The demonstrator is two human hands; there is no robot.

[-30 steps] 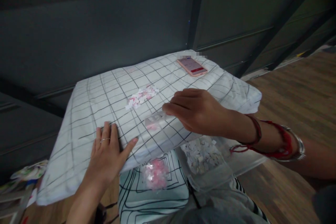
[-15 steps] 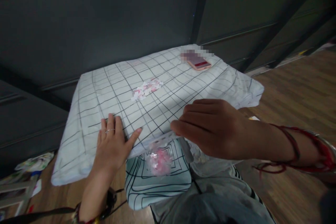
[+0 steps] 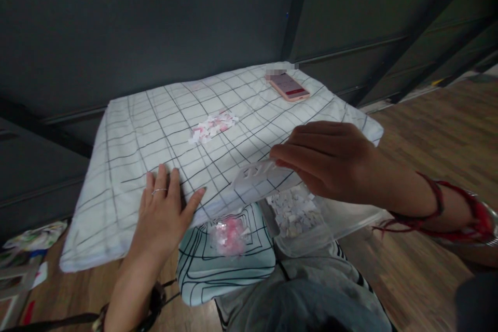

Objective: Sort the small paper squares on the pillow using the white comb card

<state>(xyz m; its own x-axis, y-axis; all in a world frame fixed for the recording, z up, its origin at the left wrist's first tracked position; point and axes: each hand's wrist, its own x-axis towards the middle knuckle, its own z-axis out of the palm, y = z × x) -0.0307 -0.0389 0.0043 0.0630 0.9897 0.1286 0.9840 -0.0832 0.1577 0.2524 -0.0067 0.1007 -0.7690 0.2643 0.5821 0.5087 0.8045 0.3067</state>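
My left hand [image 3: 161, 218] lies palm down with spread fingers on the near left part of a white checked cloth [image 3: 136, 145]. My right hand [image 3: 330, 161] is closed, pinching the edge of a translucent plastic piece [image 3: 254, 176] with cut-outs; I cannot tell whether it is a lid. Below that hand, a clear plastic box [image 3: 299, 249] on my lap holds many small white paper-like pieces [image 3: 293, 210]. A clear packet with pink contents [image 3: 230, 236] rests on a blue-green, black-lined pouch [image 3: 225, 280]. Pink and white scraps [image 3: 213, 125] lie in a pile on the cloth.
A phone [image 3: 288, 86] lies at the cloth's far right. Dark panels [image 3: 175, 26] stand directly behind the covered surface. At lower left, a pale rack [image 3: 17, 285] stands on the wooden floor [image 3: 439, 129], and a colourful wrapper [image 3: 37, 235] lies near it.
My right hand has risen slightly away from me and to the right, lifting the translucent plastic piece, and the box's white pieces now show. My left hand stays on the cloth. The view shifts slightly.
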